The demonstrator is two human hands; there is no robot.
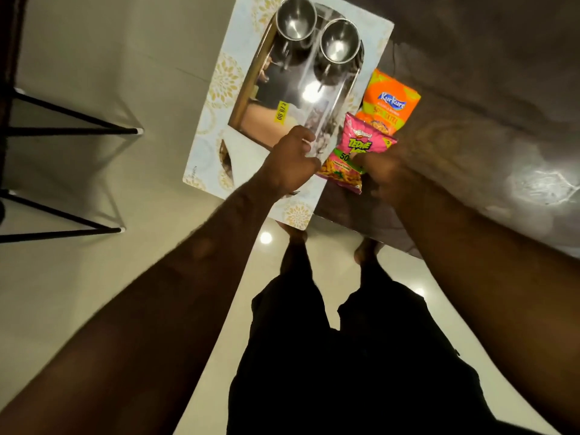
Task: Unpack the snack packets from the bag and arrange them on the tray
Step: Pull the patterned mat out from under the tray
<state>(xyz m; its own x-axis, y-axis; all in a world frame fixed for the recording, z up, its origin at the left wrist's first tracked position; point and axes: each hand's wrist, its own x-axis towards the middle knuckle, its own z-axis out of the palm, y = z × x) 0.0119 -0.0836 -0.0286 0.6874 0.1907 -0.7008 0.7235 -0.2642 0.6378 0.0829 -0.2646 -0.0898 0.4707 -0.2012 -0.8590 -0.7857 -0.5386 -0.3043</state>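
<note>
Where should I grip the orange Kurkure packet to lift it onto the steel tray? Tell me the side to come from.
Pinch the orange Kurkure packet at its far sealed top edge, probably coming from the right. It lies flat, and the pink packet held by the right hand overlaps its near end, while the steel tray crowds its left side.

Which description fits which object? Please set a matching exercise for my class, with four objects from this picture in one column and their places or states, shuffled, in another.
Objects:
1. pink packet
2. orange packet
3. steel cups
4. yellow price sticker

Descriptions:
A. standing at the far end of the steel tray
B. stuck on the tray's near left part
C. held by the right hand
D. lying beside the tray, beyond the other packet

Pairs: 1-C, 2-D, 3-A, 4-B
</note>
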